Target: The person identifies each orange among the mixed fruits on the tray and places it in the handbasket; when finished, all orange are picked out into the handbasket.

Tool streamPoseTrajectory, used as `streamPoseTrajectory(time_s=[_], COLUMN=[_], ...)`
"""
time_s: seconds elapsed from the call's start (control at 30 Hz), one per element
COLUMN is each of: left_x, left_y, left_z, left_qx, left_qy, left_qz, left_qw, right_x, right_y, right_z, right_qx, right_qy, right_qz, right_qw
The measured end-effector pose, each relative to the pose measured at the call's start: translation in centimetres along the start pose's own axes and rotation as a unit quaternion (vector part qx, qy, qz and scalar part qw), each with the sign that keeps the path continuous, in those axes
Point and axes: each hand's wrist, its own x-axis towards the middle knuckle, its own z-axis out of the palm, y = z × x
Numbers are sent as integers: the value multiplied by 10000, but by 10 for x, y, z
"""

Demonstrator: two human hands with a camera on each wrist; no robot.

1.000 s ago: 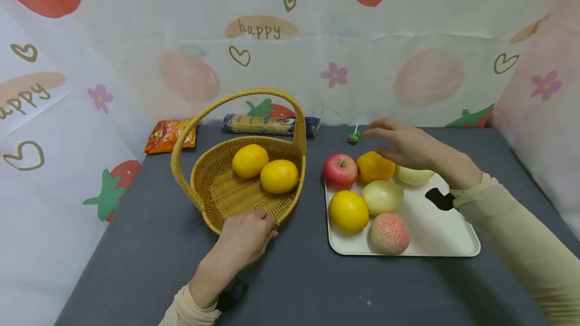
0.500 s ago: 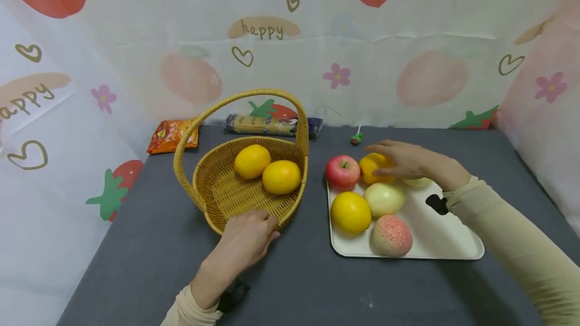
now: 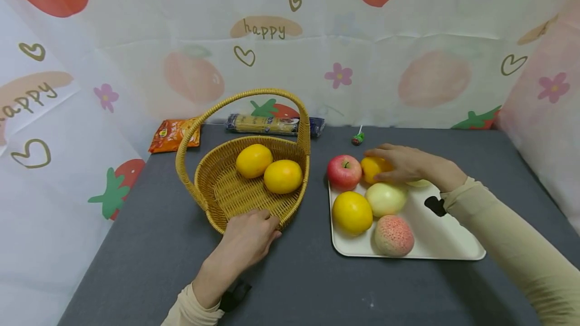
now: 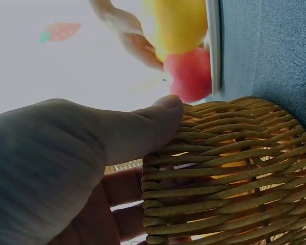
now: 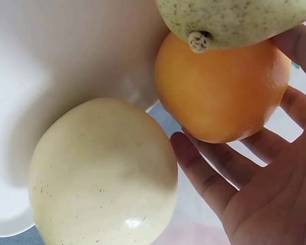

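Where left hand (image 3: 250, 237) grips, basket (image 3: 230, 191) (wicker) curves.

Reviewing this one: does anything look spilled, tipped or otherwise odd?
Nothing looks spilled or tipped: the basket stands upright and the tray lies flat. One small oddity: pale specks on the otherwise plain grey table in front of the tray, too small to identify.
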Motion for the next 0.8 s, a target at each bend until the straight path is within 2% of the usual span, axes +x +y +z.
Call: streamPoseTrajectory(time_s=[0.5, 0.8], left_x=[0, 0], left_y=[1, 1], left_z=[-1, -1], left_qx=[-33, -21], left_qy=[24, -8], left_qz=[-11, -37], left_qw=[10000, 10000], right_x=[-2, -7], right_y=[1, 2], right_z=[1, -1], right_qx=[-11, -188], right_qy=[179, 371], right_qz=[-75, 127], right_qw=[9998, 9991])
